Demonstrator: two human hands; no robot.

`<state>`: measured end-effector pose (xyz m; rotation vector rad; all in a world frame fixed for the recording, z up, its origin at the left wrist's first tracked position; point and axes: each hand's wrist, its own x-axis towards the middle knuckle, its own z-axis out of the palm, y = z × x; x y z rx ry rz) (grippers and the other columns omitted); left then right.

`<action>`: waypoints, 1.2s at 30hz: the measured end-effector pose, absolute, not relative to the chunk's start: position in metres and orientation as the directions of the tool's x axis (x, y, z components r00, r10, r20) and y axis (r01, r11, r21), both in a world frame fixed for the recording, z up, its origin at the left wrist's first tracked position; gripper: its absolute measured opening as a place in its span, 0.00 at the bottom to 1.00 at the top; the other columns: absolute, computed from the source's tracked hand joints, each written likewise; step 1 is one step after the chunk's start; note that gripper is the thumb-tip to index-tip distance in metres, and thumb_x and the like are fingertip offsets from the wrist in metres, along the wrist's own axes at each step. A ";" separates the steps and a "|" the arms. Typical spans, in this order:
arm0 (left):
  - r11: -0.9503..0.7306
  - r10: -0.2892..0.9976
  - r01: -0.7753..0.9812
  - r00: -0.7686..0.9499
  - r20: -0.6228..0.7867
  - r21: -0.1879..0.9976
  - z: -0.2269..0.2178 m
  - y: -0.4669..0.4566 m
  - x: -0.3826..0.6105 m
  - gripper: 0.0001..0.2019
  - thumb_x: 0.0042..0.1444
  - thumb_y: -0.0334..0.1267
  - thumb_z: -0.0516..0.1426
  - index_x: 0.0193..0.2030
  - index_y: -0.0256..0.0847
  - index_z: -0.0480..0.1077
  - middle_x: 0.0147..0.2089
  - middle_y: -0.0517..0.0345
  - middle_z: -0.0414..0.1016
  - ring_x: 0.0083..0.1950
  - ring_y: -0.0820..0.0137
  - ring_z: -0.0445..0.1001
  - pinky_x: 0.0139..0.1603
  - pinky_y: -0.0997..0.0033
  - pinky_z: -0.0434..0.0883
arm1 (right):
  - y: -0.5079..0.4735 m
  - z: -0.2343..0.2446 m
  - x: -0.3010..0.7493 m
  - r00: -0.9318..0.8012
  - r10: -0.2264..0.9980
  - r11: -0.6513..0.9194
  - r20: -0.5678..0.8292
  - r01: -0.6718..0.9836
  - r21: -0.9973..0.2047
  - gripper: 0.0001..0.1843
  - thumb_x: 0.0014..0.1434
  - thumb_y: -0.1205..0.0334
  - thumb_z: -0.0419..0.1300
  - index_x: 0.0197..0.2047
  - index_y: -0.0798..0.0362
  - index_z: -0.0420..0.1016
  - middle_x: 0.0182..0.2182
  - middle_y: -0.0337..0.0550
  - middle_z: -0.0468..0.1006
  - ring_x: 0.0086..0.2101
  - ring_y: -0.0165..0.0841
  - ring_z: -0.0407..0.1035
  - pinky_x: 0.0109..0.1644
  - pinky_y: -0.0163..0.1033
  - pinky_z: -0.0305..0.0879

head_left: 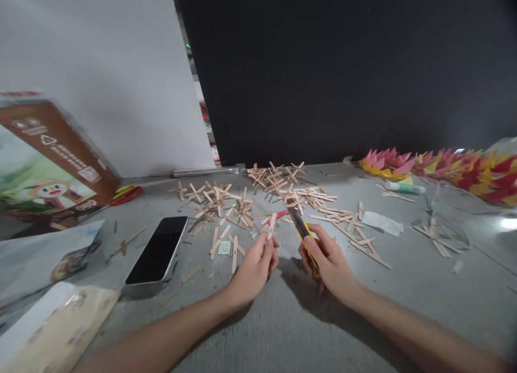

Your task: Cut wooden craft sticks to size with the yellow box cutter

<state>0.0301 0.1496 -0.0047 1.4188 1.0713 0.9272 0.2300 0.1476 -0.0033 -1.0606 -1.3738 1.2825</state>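
My left hand (pixel 256 260) is closed, gripping a wooden craft stick (pixel 272 226) that points up and away from me. My right hand (pixel 328 254) is wrapped around what looks like a yellow and black utility knife (pixel 301 227), its dark blade end angled up and left. The two hands are apart, a little above the grey table (pixel 258 330), and the tool does not touch the held stick. Just beyond them lie piles of loose and crossed craft sticks (pixel 216 200), with a red item (pixel 278 216) partly hidden among them.
A black phone (pixel 158 249) lies left of my left arm. At the far left stand a brown printed box (pixel 60 163) and paper bags (pixel 60 324). On the right are a glue stick (pixel 405 188), a white paper strip (pixel 382 223) and folded pink, red and yellow paper pieces (pixel 468 171).
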 end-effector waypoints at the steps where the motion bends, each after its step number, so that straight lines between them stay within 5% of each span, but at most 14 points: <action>1: -0.008 0.961 0.087 0.277 -0.016 0.996 -0.005 0.150 0.030 0.17 0.73 0.54 0.44 0.44 0.43 0.61 0.23 0.70 0.60 0.22 0.74 0.55 0.27 0.75 0.56 | 0.144 -0.002 0.230 -0.210 0.975 0.088 0.076 0.052 -0.995 0.19 0.72 0.42 0.53 0.55 0.48 0.66 0.24 0.31 0.67 0.20 0.27 0.61 0.23 0.33 0.57; 5: 0.010 0.961 0.070 0.275 -0.029 0.997 -0.008 0.150 0.030 0.14 0.73 0.52 0.45 0.48 0.43 0.59 0.23 0.70 0.61 0.23 0.74 0.57 0.26 0.76 0.57 | 0.131 0.001 0.228 -0.327 0.945 0.067 -0.013 0.232 -0.970 0.19 0.73 0.43 0.50 0.45 0.49 0.70 0.26 0.35 0.70 0.23 0.29 0.65 0.26 0.34 0.61; 10: 0.013 0.955 0.075 0.296 -0.035 0.997 -0.010 0.150 0.029 0.17 0.73 0.53 0.45 0.57 0.42 0.59 0.24 0.69 0.63 0.23 0.74 0.58 0.26 0.76 0.58 | 0.126 -0.003 0.227 -0.329 0.940 0.005 -0.090 0.276 -0.961 0.25 0.73 0.42 0.49 0.65 0.46 0.64 0.23 0.31 0.65 0.18 0.28 0.59 0.19 0.32 0.57; 14: 0.008 0.949 0.079 0.314 -0.033 0.997 -0.009 0.149 0.028 0.23 0.74 0.52 0.45 0.68 0.43 0.53 0.25 0.69 0.63 0.24 0.73 0.58 0.27 0.76 0.59 | 0.128 -0.003 0.229 -0.334 0.936 -0.026 -0.113 0.255 -0.967 0.30 0.72 0.40 0.50 0.69 0.47 0.62 0.22 0.30 0.63 0.17 0.27 0.58 0.18 0.31 0.57; 36: -0.077 0.967 0.204 0.253 0.023 0.976 -0.005 0.145 0.030 0.26 0.73 0.52 0.45 0.71 0.40 0.51 0.25 0.69 0.64 0.24 0.73 0.61 0.29 0.75 0.62 | 0.126 -0.005 0.229 -0.350 0.936 0.045 -0.031 0.207 -0.977 0.27 0.72 0.41 0.50 0.64 0.49 0.68 0.21 0.31 0.62 0.18 0.28 0.56 0.20 0.31 0.52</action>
